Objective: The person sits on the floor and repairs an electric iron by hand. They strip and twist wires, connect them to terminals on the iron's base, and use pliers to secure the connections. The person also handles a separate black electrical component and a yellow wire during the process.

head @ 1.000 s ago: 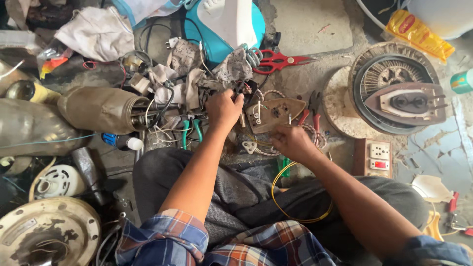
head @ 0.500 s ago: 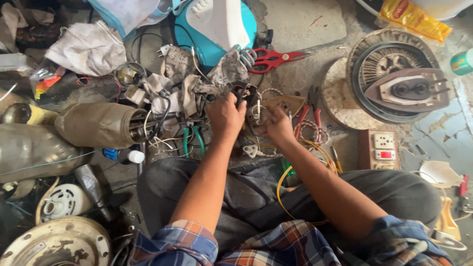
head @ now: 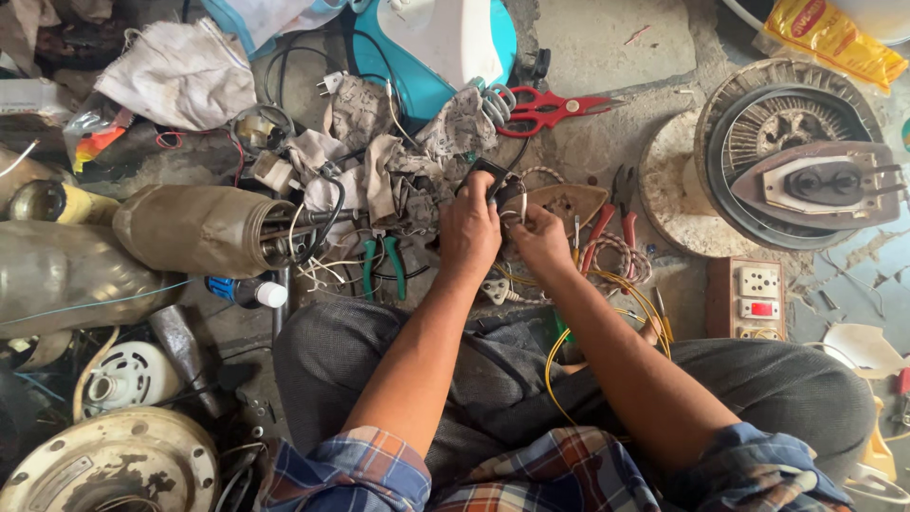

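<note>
Right hand (head: pixel 542 242) has closed in beside left hand (head: pixel 470 235); both sets of fingers now grasp the black part (head: pixel 495 180) and its wires, just left of the soleplate (head: pixel 569 201).

Hands converge on black part

Right hand (head: pixel 542 239), well apart a second ago by the yellow wire (head: pixel 607 284), now sits just beside the left hand (head: pixel 471 230); both grip a small black part (head: pixel 493 177), lifted slightly above the clutter.
</note>
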